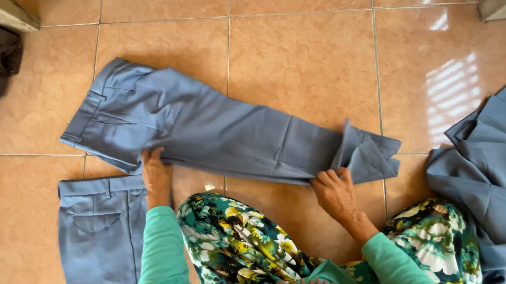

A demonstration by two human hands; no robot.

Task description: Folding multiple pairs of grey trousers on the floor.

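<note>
While palms lie flat, unclenched: press left hand (156, 172) near waistband, right hand (335, 194) at hem, smoothing blue-grey trousers (216, 133) evenly.

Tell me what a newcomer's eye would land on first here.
First, the blue-grey trousers spread lengthwise across the orange tiled floor, with the left hand pressed flat near the waistband end and the right hand at the folded-back leg end. Next, the green floral skirt at the bottom, with more blue-grey garments heaped at the right and another pair lower left.
</note>
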